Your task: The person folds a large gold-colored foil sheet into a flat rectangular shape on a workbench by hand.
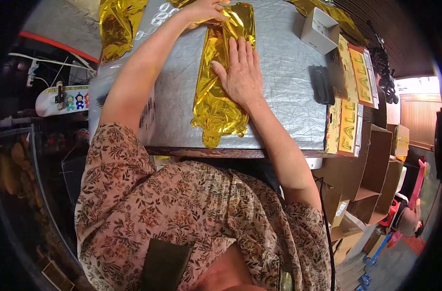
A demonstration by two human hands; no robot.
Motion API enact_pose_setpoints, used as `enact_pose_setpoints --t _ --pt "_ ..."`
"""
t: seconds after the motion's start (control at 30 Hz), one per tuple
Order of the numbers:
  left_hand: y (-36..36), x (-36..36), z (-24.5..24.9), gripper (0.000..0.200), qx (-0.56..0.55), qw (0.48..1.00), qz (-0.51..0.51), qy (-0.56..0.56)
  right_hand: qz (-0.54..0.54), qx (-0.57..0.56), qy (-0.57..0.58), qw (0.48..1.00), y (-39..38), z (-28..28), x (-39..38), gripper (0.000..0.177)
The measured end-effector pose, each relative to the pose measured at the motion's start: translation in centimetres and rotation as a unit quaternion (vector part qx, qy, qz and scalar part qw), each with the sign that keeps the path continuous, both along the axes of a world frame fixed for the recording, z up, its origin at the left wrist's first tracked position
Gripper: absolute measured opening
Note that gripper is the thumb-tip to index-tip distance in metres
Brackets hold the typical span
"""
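A single camera, worn on the person's head, looked steeply down and forward from above the near edge of the tabletop (284,116). It sat close enough that the wearer's own patterned shirt (182,208) filled much of the lower half, while the left hand (206,12) came near the upper border and the right hand (243,80) lower. The near edge crossed mid-view, almost level; the far side ran out past the top. The wide, bending lens reached beyond the left and right edges, its corners dark.
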State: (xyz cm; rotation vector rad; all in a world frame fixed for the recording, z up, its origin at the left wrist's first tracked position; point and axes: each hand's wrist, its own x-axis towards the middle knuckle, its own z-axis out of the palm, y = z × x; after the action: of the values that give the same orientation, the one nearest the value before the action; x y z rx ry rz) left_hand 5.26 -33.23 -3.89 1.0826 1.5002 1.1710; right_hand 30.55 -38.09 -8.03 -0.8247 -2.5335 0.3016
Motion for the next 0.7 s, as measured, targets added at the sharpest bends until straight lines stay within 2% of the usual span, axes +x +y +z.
enact_pose_setpoints --t 0.1,0.17,0.2,0.23,0.3,0.33,0.37,0.4,0.43,0.5,0.53,0.6,0.63,0.7 --pt "0.3 -1.9 -2.2 0.055 0.039 0.999 -0.009 -0.028 0.004 0.019 -0.013 1.000 0.0 -0.1 0.0 0.080" --pt "-0.1 -2.5 -3.6 0.053 0.229 0.965 -0.125 0.020 0.006 0.031 -0.030 0.999 0.0 -0.1 0.0 0.079" --pt "0.5 -2.6 -4.0 0.049 0.066 0.998 -0.007 -0.005 0.005 0.042 -0.046 0.998 0.0 -0.1 0.0 0.078" --pt "0.8 -3.1 -4.6 0.049 0.066 0.998 -0.006 -0.007 0.006 0.042 -0.047 0.998 -0.1 -0.1 0.0 0.078" --pt "1.4 -4.2 -6.3 0.039 0.095 0.993 0.035 0.063 0.009 0.048 -0.060 0.997 -0.1 0.0 0.0 0.076" --pt "0.7 -3.5 -5.2 0.039 0.096 0.993 0.036 0.062 0.010 0.048 -0.061 0.997 -0.1 0.1 0.0 0.076" --pt "-0.4 -1.8 -2.9 0.031 0.180 0.952 0.067 0.239 0.009 0.047 -0.063 0.997 -0.2 0.2 0.0 0.076" --pt "-1.1 -0.4 -1.4 0.024 0.257 0.872 0.096 0.406 0.008 0.045 -0.065 0.997 -0.2 0.2 0.0 0.075" --pt "-1.1 0.3 -1.1 0.024 0.256 0.873 0.097 0.404 0.009 0.045 -0.068 0.997 -0.1 0.2 0.0 0.075" --pt "-0.9 1.7 -1.0 0.028 0.344 0.827 -0.055 0.440 0.006 0.049 -0.080 0.996 -0.1 0.1 -0.1 0.075" --pt "-0.9 2.7 -1.0 0.028 0.343 0.829 -0.052 0.439 0.009 0.050 -0.083 0.995 -0.2 0.0 -0.2 0.075" --pt "-0.8 4.2 -1.0 0.020 0.300 0.863 -0.099 0.395 0.007 0.060 -0.089 0.994 -0.1 -0.1 -0.2 0.075" --pt "-0.6 3.9 -1.5 0.020 0.301 0.864 -0.098 0.392 0.006 0.061 -0.093 0.994 -0.1 -0.1 -0.1 0.075" --pt "-0.5 2.7 -2.4 0.021 0.297 0.845 -0.023 0.444 0.007 0.073 -0.063 0.995 -0.1 -0.4 -0.1 0.075"
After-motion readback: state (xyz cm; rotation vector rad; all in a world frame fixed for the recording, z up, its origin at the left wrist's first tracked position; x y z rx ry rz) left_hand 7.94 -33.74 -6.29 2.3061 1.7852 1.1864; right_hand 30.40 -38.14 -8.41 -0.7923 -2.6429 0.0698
